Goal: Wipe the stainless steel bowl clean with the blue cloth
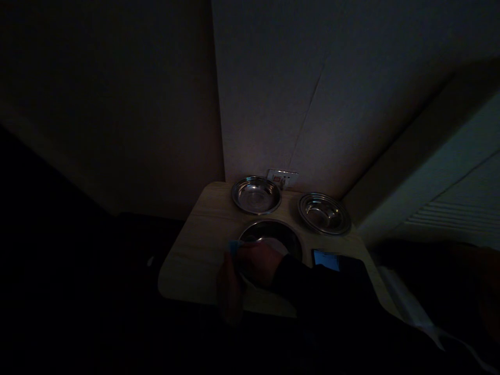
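The scene is very dark. My right hand (260, 260) reaches in from the right in a dark sleeve, over the left side of a wide steel bowl (291, 234). Its fingers look closed at a small blue piece (234, 247), soft or flat; what kind of thing it is cannot be made out. Just left of it and lower, my left hand (229, 289) is raised close against the blue piece and the bowl's left rim. That hand is dim and smeared, so its grip is hidden.
On the small pale wooden table (191, 255), a shallow steel dish (257, 195) stands at the back, with stacked steel dishes (324, 213) to its right. A phone with a lit screen (326, 260) lies by my sleeve. Behind is a wall with a socket (283, 177).
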`<state>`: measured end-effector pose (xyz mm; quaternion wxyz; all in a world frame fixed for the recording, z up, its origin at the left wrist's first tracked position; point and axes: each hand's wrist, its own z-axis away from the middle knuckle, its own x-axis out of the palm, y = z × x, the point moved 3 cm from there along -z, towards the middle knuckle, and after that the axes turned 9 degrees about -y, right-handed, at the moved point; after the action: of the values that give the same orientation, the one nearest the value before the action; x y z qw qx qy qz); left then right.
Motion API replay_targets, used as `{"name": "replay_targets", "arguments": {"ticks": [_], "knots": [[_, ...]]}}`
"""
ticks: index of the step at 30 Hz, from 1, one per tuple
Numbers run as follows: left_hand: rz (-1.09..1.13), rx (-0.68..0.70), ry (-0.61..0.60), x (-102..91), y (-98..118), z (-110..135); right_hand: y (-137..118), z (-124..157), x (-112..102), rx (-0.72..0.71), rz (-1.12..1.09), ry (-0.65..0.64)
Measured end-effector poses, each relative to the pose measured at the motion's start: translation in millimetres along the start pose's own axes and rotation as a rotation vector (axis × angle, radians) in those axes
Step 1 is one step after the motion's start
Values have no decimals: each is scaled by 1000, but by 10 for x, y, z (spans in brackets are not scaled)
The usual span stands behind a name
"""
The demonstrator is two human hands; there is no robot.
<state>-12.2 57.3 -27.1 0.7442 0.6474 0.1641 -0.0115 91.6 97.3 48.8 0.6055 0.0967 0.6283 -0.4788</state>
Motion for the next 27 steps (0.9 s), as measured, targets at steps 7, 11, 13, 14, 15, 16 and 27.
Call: {"name": "replay_targets", "arguments": {"ticks": [7,11,13,14,15,16,27], "knots": [[-48,-142,50,24,126,61,-61,98,111,48,16,55],[-48,-182,-32,74,225,33,-2,-102,60,186,96,81],[-58,-186,-24,76,240,36,96,-170,-33,257,133,84],[-61,-183,-5,73,239,40,168,-180,-93,306,152,91],[-62,-176,12,73,236,44,251,-171,-156,363,170,102],[-63,-171,25,76,230,48,337,-149,-218,422,186,116],[-135,-185,10,27,189,-35,114,-357,-177,292,208,-15]]}}
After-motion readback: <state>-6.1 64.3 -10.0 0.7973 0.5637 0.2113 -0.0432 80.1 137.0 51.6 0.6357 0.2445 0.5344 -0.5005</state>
